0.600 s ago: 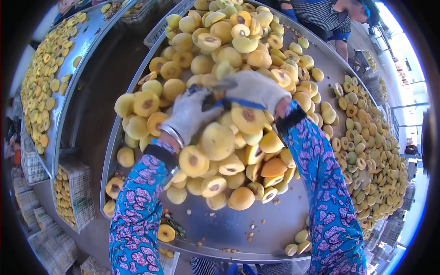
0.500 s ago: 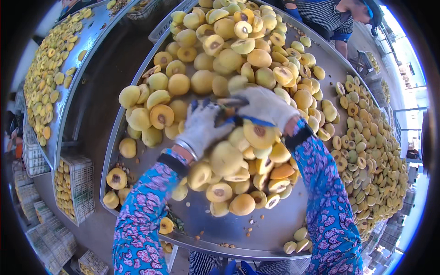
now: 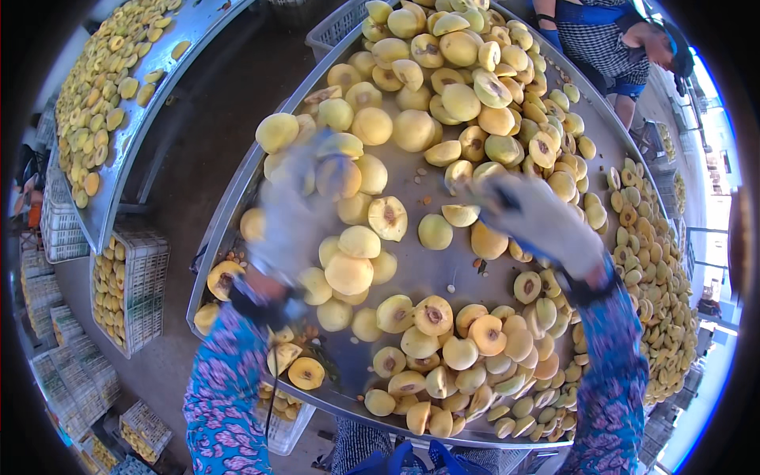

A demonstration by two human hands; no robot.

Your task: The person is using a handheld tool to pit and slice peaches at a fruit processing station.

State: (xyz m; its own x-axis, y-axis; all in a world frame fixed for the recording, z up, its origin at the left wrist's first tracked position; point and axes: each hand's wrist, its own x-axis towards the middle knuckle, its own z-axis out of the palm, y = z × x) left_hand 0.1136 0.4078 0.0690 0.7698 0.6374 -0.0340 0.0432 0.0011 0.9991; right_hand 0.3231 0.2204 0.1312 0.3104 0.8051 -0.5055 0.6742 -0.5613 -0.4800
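Observation:
My left hand (image 3: 294,210), in a pale glove, is smeared by motion over the left side of a metal table. Its fingers reach toward a yellow peach (image 3: 339,177), but their grip does not show. My right hand (image 3: 538,218), gloved too, is closed to the right of the table's middle. A dark, blurred item at its fingers cannot be made out. Just left of those fingers sits a peach half (image 3: 460,214) beside a whole greenish peach (image 3: 435,232). Between my hands, a peach half (image 3: 388,218) shows its brown centre.
Peaches and halves heap across the far side of the metal table (image 3: 348,356) and along its near edge. A large pile of halves (image 3: 633,293) lies to the right. Fruit-filled crates (image 3: 142,289) and another table (image 3: 146,127) stand left. A co-worker (image 3: 602,47) is at far right.
My hands were together over the middle and have moved apart, left and right. The near heap between my forearms has spread toward the near right edge. The whole view has shifted somewhat.

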